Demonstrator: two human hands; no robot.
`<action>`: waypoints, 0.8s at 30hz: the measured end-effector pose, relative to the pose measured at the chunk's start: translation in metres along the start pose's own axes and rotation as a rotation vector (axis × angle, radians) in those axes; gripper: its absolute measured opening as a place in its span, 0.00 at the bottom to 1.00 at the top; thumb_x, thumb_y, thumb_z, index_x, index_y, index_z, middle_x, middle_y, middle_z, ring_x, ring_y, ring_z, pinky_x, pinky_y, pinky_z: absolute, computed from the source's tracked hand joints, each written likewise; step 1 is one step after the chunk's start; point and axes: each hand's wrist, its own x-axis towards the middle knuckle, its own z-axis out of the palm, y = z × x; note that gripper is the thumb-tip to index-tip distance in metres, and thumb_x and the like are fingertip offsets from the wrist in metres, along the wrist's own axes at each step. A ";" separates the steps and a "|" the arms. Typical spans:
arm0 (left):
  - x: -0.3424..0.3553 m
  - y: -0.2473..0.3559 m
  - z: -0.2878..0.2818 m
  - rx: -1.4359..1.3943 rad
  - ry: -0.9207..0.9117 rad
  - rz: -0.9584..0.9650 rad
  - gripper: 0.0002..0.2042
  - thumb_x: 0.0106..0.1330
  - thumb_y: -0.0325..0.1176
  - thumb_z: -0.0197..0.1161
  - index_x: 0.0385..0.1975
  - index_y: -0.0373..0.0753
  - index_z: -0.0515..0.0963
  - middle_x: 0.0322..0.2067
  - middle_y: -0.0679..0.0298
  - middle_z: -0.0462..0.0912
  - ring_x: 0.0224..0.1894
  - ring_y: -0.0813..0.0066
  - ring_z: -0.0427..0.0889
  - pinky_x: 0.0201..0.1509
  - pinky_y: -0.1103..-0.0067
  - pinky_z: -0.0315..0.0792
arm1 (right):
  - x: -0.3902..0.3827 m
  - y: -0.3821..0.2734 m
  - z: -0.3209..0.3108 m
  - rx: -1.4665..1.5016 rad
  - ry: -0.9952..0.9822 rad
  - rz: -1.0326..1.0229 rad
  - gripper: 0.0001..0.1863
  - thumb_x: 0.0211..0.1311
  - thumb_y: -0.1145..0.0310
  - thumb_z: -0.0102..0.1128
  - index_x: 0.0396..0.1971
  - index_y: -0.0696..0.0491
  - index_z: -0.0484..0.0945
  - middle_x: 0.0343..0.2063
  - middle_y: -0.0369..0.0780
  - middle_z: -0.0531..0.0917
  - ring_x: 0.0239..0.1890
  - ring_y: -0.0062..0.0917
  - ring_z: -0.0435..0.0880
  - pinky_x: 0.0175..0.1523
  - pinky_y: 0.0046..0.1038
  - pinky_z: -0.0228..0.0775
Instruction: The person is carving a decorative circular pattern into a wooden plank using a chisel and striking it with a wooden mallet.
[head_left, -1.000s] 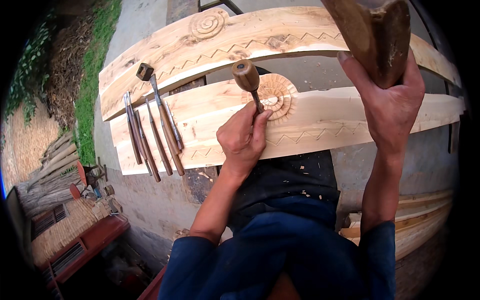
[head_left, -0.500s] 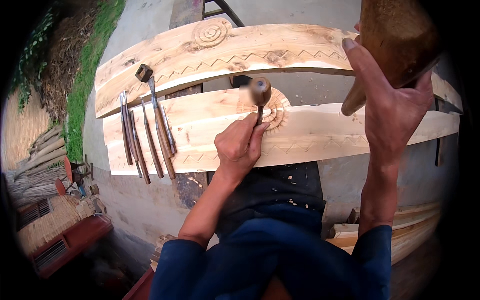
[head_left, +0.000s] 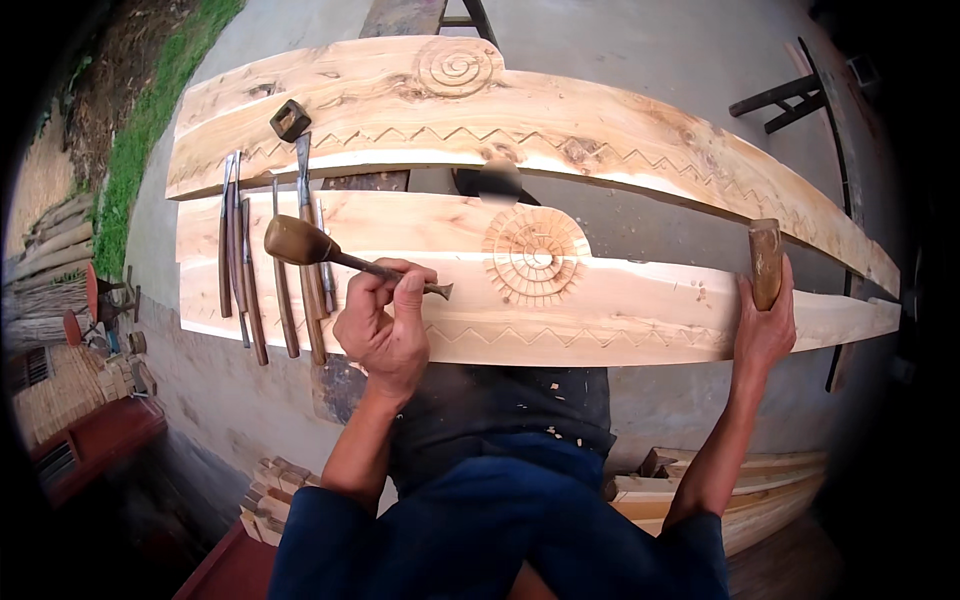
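Observation:
My left hand [head_left: 385, 325] is closed around the metal shank of a carving chisel [head_left: 300, 243]. The chisel lies nearly level above the near board [head_left: 640, 285], its bulbous wooden handle to the left and its flared blade tip to the right. To the right of the blade is a round spiral carving [head_left: 537, 257] cut with radiating notches. Over the right part of this board, my right hand [head_left: 765, 335] grips the wooden mallet [head_left: 766, 262]; only a rounded brown length shows above the fingers. A zigzag line is carved along the board's near side.
Several chisels [head_left: 282, 300] lie across the near board's left end. Behind it sits a far board [head_left: 560, 110] with a spiral and zigzag, and a square metal-collared tool [head_left: 290, 120] rests there. A dark trestle [head_left: 790, 100] stands far right. Timber [head_left: 740, 480] is stacked at lower right.
The chisel has gone from upright at the spiral carving to level, farther left. My right hand has lowered the mallet from high at the right toward the near board. The view has shifted slightly.

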 end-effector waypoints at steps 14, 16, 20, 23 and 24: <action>0.009 -0.016 -0.005 -0.156 0.097 -0.408 0.06 0.82 0.26 0.62 0.49 0.30 0.76 0.32 0.53 0.87 0.33 0.70 0.87 0.41 0.74 0.85 | -0.018 0.016 0.024 0.045 0.033 -0.352 0.33 0.73 0.64 0.69 0.75 0.58 0.75 0.67 0.50 0.84 0.67 0.49 0.83 0.72 0.44 0.73; 0.005 -0.018 -0.007 -0.101 0.079 -0.416 0.07 0.83 0.28 0.61 0.48 0.30 0.75 0.30 0.55 0.84 0.31 0.69 0.86 0.39 0.73 0.85 | -0.023 0.021 0.025 0.014 -0.012 -0.302 0.33 0.74 0.64 0.67 0.75 0.60 0.74 0.68 0.51 0.83 0.69 0.48 0.82 0.74 0.44 0.71; 0.002 -0.013 -0.014 -0.134 0.062 -0.404 0.11 0.81 0.28 0.63 0.54 0.30 0.71 0.31 0.46 0.87 0.31 0.65 0.88 0.40 0.71 0.87 | -0.025 0.025 0.027 0.051 -0.005 -0.257 0.31 0.80 0.66 0.62 0.77 0.62 0.72 0.72 0.51 0.80 0.71 0.43 0.80 0.77 0.41 0.69; 0.006 -0.010 -0.014 -0.130 0.036 -0.403 0.12 0.81 0.29 0.63 0.53 0.29 0.71 0.31 0.46 0.87 0.31 0.65 0.88 0.40 0.71 0.86 | -0.026 0.032 0.024 0.070 0.000 -0.266 0.31 0.80 0.66 0.62 0.77 0.63 0.71 0.72 0.52 0.80 0.71 0.43 0.80 0.77 0.41 0.68; 0.006 -0.011 -0.012 -0.125 0.039 -0.384 0.12 0.81 0.29 0.63 0.53 0.29 0.71 0.31 0.46 0.87 0.31 0.65 0.88 0.40 0.71 0.86 | -0.027 0.034 0.025 0.087 0.011 -0.264 0.31 0.80 0.66 0.62 0.77 0.63 0.71 0.72 0.52 0.80 0.71 0.43 0.80 0.77 0.41 0.68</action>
